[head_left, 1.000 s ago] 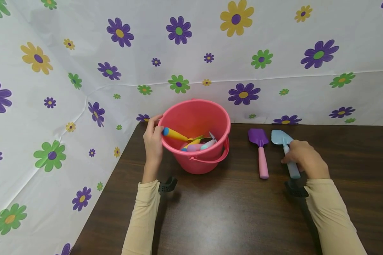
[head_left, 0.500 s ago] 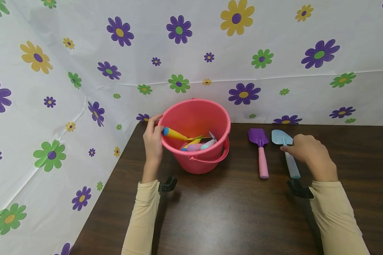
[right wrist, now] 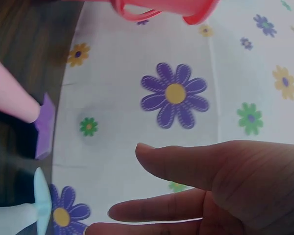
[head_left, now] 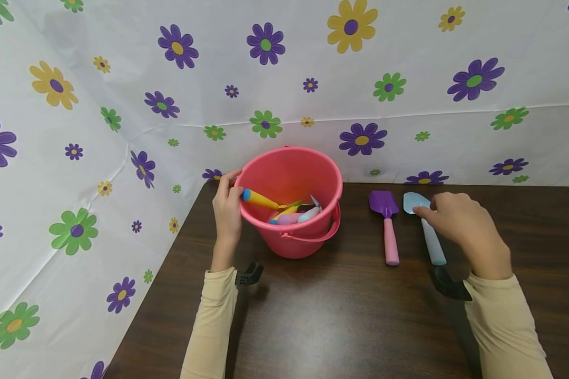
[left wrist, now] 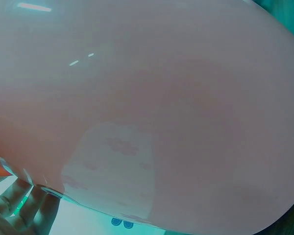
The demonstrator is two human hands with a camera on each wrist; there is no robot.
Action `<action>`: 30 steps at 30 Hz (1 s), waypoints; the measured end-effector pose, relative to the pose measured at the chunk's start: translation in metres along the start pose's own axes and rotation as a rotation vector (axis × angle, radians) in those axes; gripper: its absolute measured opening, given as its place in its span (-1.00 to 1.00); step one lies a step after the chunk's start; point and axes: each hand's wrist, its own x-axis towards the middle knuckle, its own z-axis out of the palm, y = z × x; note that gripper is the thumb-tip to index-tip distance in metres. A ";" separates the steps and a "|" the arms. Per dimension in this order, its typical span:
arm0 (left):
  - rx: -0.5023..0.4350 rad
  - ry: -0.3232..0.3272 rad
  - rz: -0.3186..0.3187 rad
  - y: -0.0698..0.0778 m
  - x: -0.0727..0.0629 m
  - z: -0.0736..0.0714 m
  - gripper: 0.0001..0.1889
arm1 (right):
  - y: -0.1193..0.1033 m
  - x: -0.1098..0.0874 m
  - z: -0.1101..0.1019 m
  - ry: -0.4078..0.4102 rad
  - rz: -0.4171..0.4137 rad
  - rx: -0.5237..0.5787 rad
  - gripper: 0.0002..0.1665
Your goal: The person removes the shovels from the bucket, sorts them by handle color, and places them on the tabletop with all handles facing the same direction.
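Note:
My left hand (head_left: 227, 216) grips the left rim of a pink bucket (head_left: 289, 246), fingers curled over the edge; the bucket's side fills the left wrist view. Inside the bucket lie several toy garden tools, among them one with a yellow, blue-ended handle (head_left: 262, 200). My right hand (head_left: 469, 231) hovers over a light blue trowel (head_left: 433, 245) and partly covers it in the head view. Its thumb and fingers are spread and hold nothing, as the right wrist view (right wrist: 225, 181) shows. Left of that trowel lies another with a purple blade and a pink handle (head_left: 391, 242).
A dark wooden table (head_left: 332, 321) bears everything. A white cloth with flower prints (head_left: 303, 68) hangs at its back and left edges. The bucket's pink carrying handle (head_left: 332, 231) droops on its right front side.
My right hand has let go of the light blue trowel's handle and lifted off, shifting slightly right. The trowel lies where it was. My left hand and the bucket have stayed put.

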 end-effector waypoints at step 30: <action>-0.028 -0.003 0.000 0.000 0.000 0.000 -0.54 | -0.048 -0.040 -0.011 0.522 -0.267 0.197 -0.57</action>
